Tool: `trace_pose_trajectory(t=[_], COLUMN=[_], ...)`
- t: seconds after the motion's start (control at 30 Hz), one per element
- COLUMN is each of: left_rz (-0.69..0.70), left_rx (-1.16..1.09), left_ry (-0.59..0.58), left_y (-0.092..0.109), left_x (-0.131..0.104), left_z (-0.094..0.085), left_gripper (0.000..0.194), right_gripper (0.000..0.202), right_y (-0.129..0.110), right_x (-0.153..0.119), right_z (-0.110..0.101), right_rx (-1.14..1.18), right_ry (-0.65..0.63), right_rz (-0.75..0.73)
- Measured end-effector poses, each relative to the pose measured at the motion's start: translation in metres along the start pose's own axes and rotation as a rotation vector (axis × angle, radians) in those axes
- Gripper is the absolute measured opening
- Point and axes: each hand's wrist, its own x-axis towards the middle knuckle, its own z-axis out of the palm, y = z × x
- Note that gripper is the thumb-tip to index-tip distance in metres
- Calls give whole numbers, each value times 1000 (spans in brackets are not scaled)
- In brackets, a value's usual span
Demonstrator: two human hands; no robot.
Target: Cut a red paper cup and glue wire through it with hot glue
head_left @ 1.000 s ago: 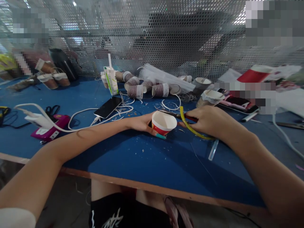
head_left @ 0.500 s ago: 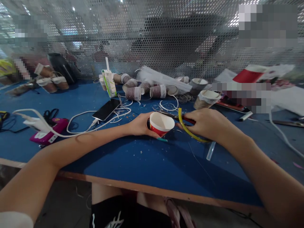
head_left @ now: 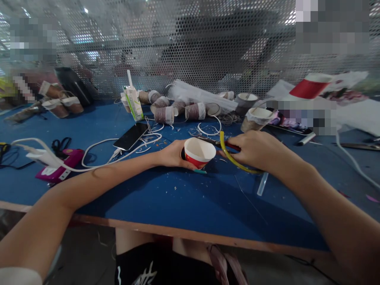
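Note:
My left hand (head_left: 173, 154) is wrapped round a red paper cup (head_left: 197, 160) with a white inside, its mouth tilted toward me and squeezed slightly oval. A teal tip shows at my thumb, below the cup. Just right of the cup, my right hand (head_left: 252, 148) is closed on scissors (head_left: 212, 141) with dark blades and a red part at the grip. The blades reach behind the cup's rim; whether they touch it I cannot tell. A curved yellow strip (head_left: 233, 161) runs along my right fingers. Below that hand lies a clear stick (head_left: 263, 184).
Behind my hands lie several thread-wrapped cups (head_left: 194, 111), clear plastic sticks (head_left: 202, 95) and a drink carton (head_left: 134, 103). A phone (head_left: 130, 136), white cable and purple power strip (head_left: 63, 164) are leftward. Another red cup (head_left: 310, 87) stands far right. Perforated metal mesh (head_left: 166, 51) rises behind.
The camera view has shifted slightly, so everything sits a little to the left and higher. My hands keep their hold on the cup and scissors, with little visible movement between them.

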Motion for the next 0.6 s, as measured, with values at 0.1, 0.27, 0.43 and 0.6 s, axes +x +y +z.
trace_pose_trajectory(t=[0.1,0.27,0.43,0.6], left_rz=[-5,-18,-28,-15], left_rx=[-11,-40,-78,-99], left_ry=[-22,-65,-97,-132], left_y=[-1,-5,-7,-6], left_x=[1,1,2,2], left_z=[-1,-3,-4,-5], left_gripper=[76,76,76,75], right_gripper=[36,36,34,31], right_y=[-3,-7,-4,-5], right_x=[-1,-3,-1,0], right_z=[-1,-4,-6,-6], right_rx=[-19,-55,-23,-43], right_ry=[14,88,26,50], right_rz=[4,2,-13,-14])
